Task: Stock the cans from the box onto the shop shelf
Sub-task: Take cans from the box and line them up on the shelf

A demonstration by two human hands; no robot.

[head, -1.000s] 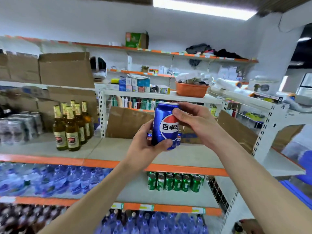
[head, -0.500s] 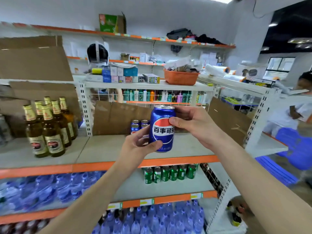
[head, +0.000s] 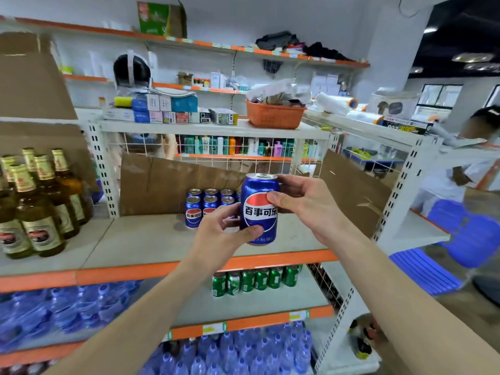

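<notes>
Left of the held can (head: 259, 209) stood our stocked cans (head: 203, 205) at the shelf (head: 151, 239) back. Our left hand (head: 224, 234) gripped the can's base, fingers curled; our right hand (head: 303, 204) pinched its upper side, above the shelf front.

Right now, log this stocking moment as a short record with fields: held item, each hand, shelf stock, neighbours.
held item: blue can, upright, in front of the shelf
left hand: grips the can's lower part
right hand: grips the can's upper part
shelf: blue cans stand at the back against cardboard
left neighbours: brown bottles
shelf below: green cans
</notes>
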